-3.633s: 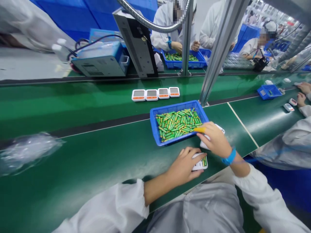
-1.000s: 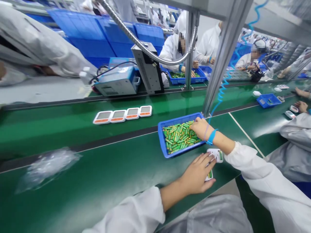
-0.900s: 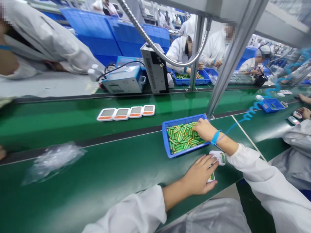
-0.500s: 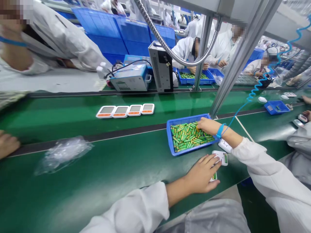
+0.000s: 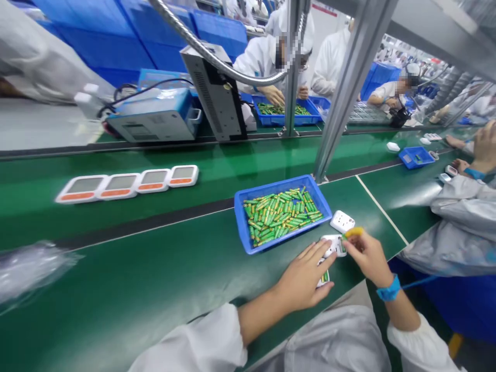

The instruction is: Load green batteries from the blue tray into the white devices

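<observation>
A blue tray [image 5: 240,222] full of green batteries [image 5: 281,214] sits on the green belt in front of me. My left hand [image 5: 304,276] lies flat, fingers spread, on a white device [image 5: 324,277] near the belt's front edge. A second white device [image 5: 334,244] lies by its fingertips. My right hand [image 5: 366,254], with a yellow fingertip cover and a blue wrist strap [image 5: 388,289], pinches a green battery over that second device. Another white device [image 5: 342,221] lies just right of the tray.
A row of white and orange display units [image 5: 127,185] lies on the far belt lane. A clear plastic bag [image 5: 31,268] lies at the left. A metal post [image 5: 341,93] rises behind the tray. Grey and blue machines [image 5: 155,116] and other workers stand beyond.
My right hand has left the battery tray and come back to the white device near my left hand, carrying a battery. The display units have shifted left in view.
</observation>
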Demonstrator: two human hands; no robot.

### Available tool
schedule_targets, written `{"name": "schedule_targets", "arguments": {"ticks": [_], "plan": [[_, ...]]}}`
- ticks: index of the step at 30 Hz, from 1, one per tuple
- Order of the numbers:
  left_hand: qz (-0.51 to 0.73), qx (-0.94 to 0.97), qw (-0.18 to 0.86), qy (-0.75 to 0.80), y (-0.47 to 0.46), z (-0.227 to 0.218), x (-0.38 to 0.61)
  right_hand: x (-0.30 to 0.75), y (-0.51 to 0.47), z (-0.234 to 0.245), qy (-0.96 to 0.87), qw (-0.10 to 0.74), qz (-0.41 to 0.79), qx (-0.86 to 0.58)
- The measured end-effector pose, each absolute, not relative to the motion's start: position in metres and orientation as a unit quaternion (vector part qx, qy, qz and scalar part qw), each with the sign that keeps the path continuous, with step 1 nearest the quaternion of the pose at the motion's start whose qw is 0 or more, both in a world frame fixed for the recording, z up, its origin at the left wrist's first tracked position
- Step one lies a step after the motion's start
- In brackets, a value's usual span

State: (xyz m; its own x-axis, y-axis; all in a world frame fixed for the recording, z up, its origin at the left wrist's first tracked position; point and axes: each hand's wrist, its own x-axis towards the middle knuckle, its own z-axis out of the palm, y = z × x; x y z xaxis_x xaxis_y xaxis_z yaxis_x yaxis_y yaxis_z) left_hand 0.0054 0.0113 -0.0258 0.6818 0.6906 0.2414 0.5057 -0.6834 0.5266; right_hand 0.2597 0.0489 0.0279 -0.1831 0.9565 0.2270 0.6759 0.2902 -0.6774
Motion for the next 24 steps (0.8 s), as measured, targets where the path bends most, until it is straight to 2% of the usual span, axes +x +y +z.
{"name": "schedule_targets", "arguments": {"ticks": [5,10,24], "plan": [[0.224,0.89,0.221,0.33,0.01,-0.022,0.001,0.237,0.018,-0.012,-0.691,0.357,0.161,-0.608],[0.231,0.893,0.21,0.325,0.011,-0.02,-0.001,0.221,0.014,-0.004,-0.69,0.4,0.117,-0.592],[0.216,0.901,0.19,0.326,0.011,-0.016,-0.001,0.242,0.005,-0.016,-0.747,0.388,0.143,-0.522]]}}
